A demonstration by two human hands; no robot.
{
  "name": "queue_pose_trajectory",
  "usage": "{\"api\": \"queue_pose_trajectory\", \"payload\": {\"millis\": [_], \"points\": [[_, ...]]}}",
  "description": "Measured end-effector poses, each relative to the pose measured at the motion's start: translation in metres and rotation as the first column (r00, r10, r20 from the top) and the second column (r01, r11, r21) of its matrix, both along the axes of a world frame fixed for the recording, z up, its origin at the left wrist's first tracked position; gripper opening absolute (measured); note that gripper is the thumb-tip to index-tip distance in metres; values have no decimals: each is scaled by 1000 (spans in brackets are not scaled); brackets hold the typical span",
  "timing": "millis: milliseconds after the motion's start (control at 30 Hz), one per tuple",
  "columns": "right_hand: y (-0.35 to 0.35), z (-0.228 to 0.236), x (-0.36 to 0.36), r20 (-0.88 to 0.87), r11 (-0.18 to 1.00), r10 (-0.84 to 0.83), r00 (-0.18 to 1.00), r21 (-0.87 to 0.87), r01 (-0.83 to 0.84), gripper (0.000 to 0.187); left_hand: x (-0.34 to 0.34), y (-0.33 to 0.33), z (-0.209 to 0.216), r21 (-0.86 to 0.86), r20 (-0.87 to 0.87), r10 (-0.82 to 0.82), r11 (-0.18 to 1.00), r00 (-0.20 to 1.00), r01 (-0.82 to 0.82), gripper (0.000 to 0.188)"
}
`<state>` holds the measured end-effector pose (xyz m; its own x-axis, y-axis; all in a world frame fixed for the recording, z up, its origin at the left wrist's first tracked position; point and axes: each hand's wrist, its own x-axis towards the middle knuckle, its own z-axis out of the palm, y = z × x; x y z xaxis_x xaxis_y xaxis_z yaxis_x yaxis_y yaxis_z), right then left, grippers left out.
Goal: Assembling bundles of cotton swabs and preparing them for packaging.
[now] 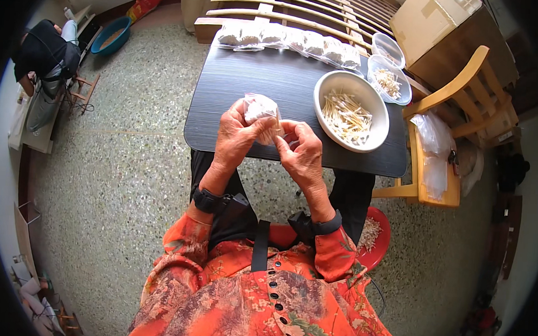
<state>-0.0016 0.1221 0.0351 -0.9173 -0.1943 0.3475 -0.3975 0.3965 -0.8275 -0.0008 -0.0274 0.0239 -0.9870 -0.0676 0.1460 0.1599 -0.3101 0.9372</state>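
Over the near edge of the dark table, a small clear plastic bag of cotton swabs is between my hands. My left hand is closed round the bag's left side, thumb across its front. On the bag's right lower edge, my right hand pinches with thumb and fingers. White swab tips show through the plastic at the top. To the right stands a white bowl with many loose cotton swabs lying in it. Along the table's far edge runs a row of several filled bags.
Clear plastic tubs, one with swabs, sit at the table's far right corner. A wooden chair holding plastic bags stands at the right, a cardboard box behind. A red basin is on the floor. Another person sits far left.
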Motion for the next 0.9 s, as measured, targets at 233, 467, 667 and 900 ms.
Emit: {"api": "queue_pose_trajectory", "payload": {"millis": [233, 467, 667, 900], "points": [[4, -12, -6, 19, 997, 6, 1000, -72, -5, 25, 4, 2, 10, -50, 8, -70, 996, 998, 70, 50], [13, 7, -12, 326, 938, 258, 910, -309, -155, 22, 6, -7, 22, 95, -104, -336, 933, 936, 346, 70], [3, 8, -4, 177, 993, -16, 984, -115, 37, 25, 3, -7, 10, -434, -98, -10, 900, 995, -34, 62], [-4, 11, -6, 102, 962, 41, 994, -274, -11, 38, 4, -9, 5, -380, -22, -51, 924, 998, 39, 52]]}}
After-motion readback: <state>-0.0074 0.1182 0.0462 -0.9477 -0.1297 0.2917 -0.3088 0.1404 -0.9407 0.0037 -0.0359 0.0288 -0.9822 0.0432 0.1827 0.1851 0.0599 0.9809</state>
